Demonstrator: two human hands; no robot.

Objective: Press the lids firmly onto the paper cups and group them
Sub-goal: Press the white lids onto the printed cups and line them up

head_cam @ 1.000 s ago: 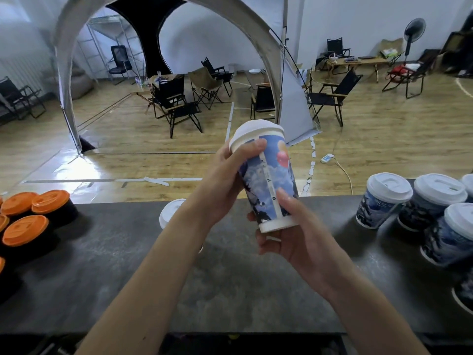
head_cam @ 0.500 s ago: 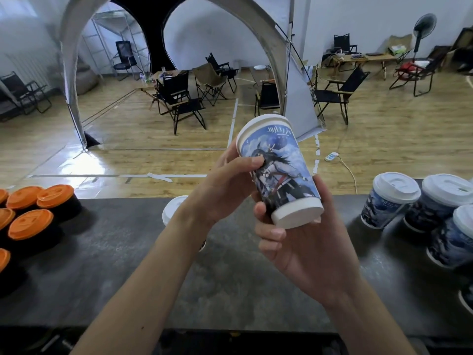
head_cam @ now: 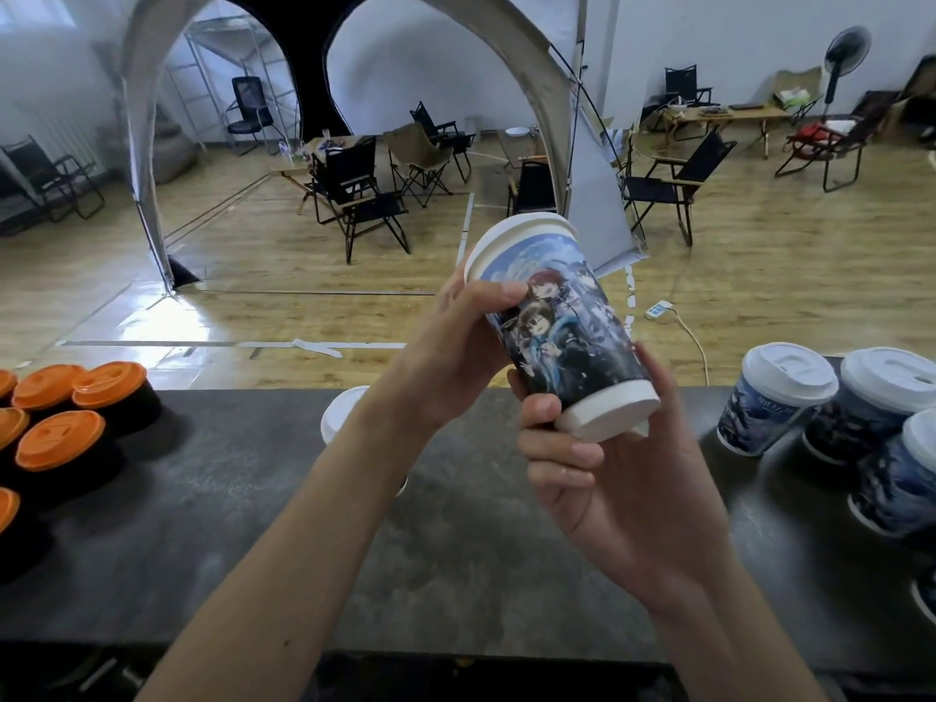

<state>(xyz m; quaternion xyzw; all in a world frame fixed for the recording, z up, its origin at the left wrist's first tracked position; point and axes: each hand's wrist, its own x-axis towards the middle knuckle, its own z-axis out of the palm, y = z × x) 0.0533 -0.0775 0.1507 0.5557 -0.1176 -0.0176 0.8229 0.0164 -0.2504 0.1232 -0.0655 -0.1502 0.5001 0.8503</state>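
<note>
Both hands are off the bench (head_cam: 456, 559) and hold one printed paper cup (head_cam: 562, 342) in the air; the left hand (head_cam: 445, 357) grips it just under the white lid (head_cam: 516, 235), and the right hand (head_cam: 623, 488) cradles the base with curled fingers.

Change: within the last second the cup has gone from near upright to tipped, base towards the person, and has turned about its axis, so that a different part of the print now faces out; I judge this a check of the lid seat all round. Grouping is not yet done; the lidded cups (head_cam: 780, 397) stand well apart at the right.

Writing: none legible; the print shows cartoon figures only; embossing on the orange lids (head_cam: 61, 440) is unreadable.
</note>
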